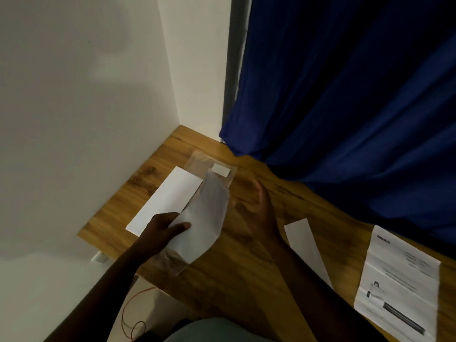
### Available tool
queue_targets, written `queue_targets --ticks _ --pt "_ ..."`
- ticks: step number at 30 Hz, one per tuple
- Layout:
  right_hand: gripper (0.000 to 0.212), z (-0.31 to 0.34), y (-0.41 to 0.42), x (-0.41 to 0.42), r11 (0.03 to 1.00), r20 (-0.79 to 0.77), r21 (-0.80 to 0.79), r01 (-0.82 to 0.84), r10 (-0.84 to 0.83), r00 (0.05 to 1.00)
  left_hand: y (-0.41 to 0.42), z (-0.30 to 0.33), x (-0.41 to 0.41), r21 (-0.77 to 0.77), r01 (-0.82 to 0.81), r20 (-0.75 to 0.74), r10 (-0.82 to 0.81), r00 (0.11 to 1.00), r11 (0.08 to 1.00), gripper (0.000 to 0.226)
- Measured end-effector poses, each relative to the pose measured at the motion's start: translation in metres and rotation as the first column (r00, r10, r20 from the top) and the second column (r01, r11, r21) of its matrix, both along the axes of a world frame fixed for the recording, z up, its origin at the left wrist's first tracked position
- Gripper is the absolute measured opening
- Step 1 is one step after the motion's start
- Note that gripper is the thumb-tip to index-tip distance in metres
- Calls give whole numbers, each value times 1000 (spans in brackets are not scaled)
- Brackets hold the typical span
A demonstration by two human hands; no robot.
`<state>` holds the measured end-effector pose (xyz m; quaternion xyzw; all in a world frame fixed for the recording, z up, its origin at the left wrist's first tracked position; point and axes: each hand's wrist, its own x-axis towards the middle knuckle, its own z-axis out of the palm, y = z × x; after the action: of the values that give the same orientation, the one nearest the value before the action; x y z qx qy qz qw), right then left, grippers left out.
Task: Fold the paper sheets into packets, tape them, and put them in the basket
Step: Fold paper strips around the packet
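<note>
Folded white sheet [164, 199] lies flat near the table's [237, 262] left edge, long side running along that edge. Looks like plain office paper: very light, limp, creases readily, slides on the smooth wood.

Left hand [165, 229] comes in over the left edge and pinches a second white sheet [206, 218], thumb on top near its lower corner, fingers underneath. The sheet stands lifted and curled, its far end drooping over a clear plastic sleeve [217, 169]. A paper this floppy is best taken at a corner or along a fold, where the doubled layer gives some stiffness; a hard squeeze mid-sheet would likely wrinkle it.

The sleeve carries a small white label [221, 168] and lies toward the table's far corner. Its near end shows under the held sheet, crinkled and probably slippery.

Right hand [254, 201] hovers just right of the sheet, fingers spread and relaxed, gripping nothing. It appears blurred, so finger detail is poor.

Further right, a narrow white strip [307, 250] lies on the wood, then a printed leaflet [399, 280] with fold lines near the right edge.

No basket or tape in view. Blue curtain [357, 95] hangs behind the table's far edge.
</note>
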<state>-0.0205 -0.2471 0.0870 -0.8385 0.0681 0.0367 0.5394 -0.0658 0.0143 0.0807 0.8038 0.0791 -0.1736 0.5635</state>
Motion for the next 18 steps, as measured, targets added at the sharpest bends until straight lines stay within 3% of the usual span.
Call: queue_targets --ticks 2,5,7,9,12,15,18 --pt "89 14 -21 2 999 31 35 12 -13 999 -8 6 3 -48 98 8 -98 995 994 25" --pt "86 41 -70 8 982 -74 156 103 -92 993 -30 12 9 -144 223 6 -225 974 964 20" --pt "78 52 -89 2 983 -195 133 128 -101 976 -44 17 14 -160 301 3 -304 953 940 20" --pt "56 54 -114 -7 974 -250 172 147 -101 963 -60 20 20 -159 348 9 -351 936 924 19" --pt "32 49 -149 -33 904 -264 388 179 -77 961 -83 23 26 -96 377 26 -376 926 921 14" --pt "8 56 -175 -61 884 -246 428 190 -88 965 -107 28 31 11 421 75 -421 904 907 15" --pt "8 63 -194 -80 841 -243 497 216 -105 964 -129 32 39 108 436 117 -447 887 893 7"
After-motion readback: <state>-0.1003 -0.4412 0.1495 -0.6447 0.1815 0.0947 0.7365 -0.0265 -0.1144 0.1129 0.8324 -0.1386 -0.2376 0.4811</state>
